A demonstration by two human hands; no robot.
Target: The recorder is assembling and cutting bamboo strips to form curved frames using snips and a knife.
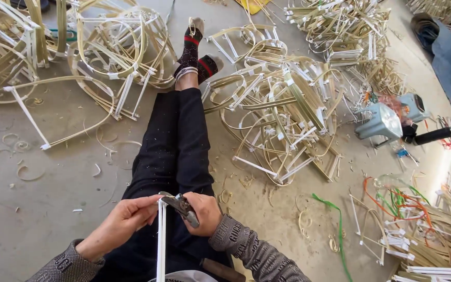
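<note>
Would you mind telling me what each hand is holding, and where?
Left hand pinches the top end of a white upright strip; right hand grips a grey metal tool by its handle.

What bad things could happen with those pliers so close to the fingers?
The grey metal pliers in the right hand bite at the top of the thin white upright stick, right beside the left hand's fingertips, so they might get pinched. The stick could also snap or slip loose.
</note>
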